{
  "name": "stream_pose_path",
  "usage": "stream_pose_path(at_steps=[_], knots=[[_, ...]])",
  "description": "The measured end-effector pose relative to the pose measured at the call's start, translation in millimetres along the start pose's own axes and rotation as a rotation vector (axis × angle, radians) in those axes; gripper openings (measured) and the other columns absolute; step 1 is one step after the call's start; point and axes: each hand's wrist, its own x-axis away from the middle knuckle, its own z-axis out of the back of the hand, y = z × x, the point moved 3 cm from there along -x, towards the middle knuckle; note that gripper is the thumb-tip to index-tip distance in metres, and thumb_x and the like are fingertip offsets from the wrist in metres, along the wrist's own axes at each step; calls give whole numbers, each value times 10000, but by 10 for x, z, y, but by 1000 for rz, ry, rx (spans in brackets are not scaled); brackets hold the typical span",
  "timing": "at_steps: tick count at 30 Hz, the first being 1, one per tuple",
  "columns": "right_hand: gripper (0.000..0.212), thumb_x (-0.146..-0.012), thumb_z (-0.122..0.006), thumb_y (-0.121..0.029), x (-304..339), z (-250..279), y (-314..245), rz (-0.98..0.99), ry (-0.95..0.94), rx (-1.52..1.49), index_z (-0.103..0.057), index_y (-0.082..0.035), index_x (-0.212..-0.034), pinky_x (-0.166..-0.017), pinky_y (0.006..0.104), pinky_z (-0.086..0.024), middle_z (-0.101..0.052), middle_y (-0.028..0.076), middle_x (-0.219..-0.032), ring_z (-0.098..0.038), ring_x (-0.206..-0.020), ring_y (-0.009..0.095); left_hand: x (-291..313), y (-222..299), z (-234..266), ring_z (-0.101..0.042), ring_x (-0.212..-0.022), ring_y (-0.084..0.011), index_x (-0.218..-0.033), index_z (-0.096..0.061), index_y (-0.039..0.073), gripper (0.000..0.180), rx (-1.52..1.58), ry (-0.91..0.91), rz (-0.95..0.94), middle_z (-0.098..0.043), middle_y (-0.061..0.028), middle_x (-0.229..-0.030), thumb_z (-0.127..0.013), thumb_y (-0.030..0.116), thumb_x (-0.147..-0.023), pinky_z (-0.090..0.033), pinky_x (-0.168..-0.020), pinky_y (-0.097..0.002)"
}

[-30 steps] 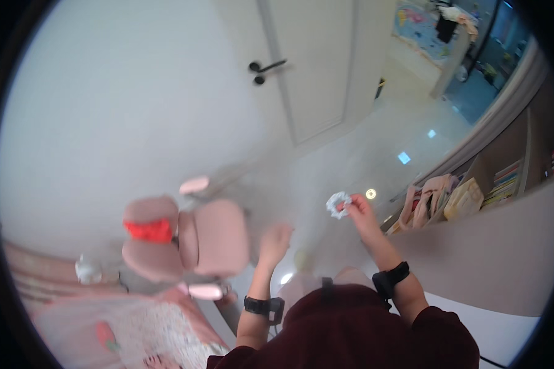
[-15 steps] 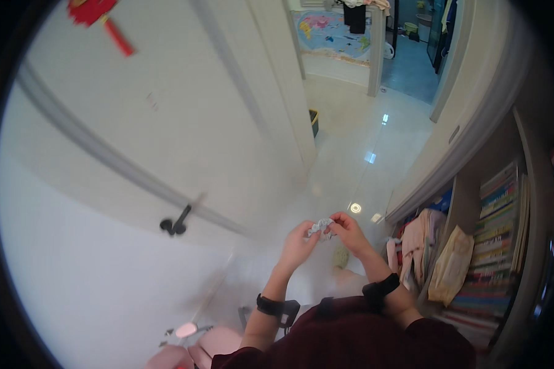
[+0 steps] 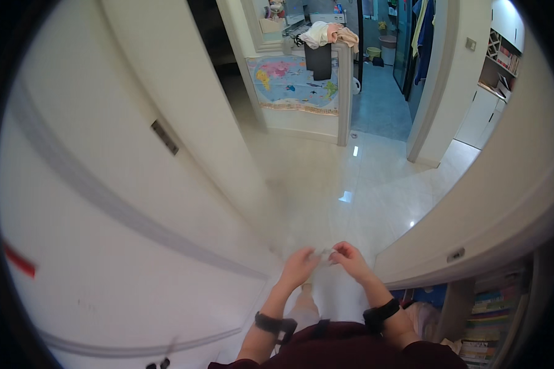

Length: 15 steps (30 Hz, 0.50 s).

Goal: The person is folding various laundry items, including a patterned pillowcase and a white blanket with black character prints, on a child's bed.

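Observation:
A small pale grey-white gathered loop that looks like a scrunchie point(image 3: 324, 253) is stretched between my two hands, smeared by motion. My left hand point(image 3: 299, 267) closes on its left side, with the fingertips blurred. My right hand point(image 3: 350, 260) pinches its right side between thumb and fingers. Both hands are held in front of my body above the floor, a small gap apart. Each forearm wears a black strap.
On the left stands a white door point(image 3: 135, 246) beside a door frame point(image 3: 184, 123). A bookshelf point(image 3: 455, 307) with books and cloth is at the lower right. Ahead, clothes point(image 3: 329, 35) lie on a low wall bearing a map point(image 3: 295, 83); a blue-floored room point(image 3: 381, 101) opens beyond.
My view has shifted forward into the doorway, and the door and shelf have slid down and outward. Both hands still hold the scrunchie, now lower in view.

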Motion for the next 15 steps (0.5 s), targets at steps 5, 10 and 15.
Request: stream_pose_path(at_steps=[5,10,15], knots=[[177,-825,-560,-70,-1180,513,-450,-5,136,75,-508,-1,-980,-724,253,-469,-590,63,-875,-575,-815,133,-1596,131,-25,-574,-699,-156,-923,-568,30,232,45,-165,-81,-611,-75,-782,-622,211,-786,-454,-650,-279],[200,-808,-589,-78,-2086,1160,-891,33,232,147,-521,-3,-981,-697,237,-464,-589,50,-860,-564,-777,103,-3044,510,-277,-580,-711,-155,-920,-564,22,220,136,-362,-159,-612,-78,-817,-596,210,-809,-460,-655,-278],[164,-808,-561,-43,-2794,2194,-985,-24,368,152,-521,2,-960,-718,250,-468,-582,44,-873,-561,-794,112,-4239,685,-906,-554,-669,-179,-907,-566,29,214,63,-542,-275,-596,-80,-775,-595,215,-805,-451,-635,-293]])
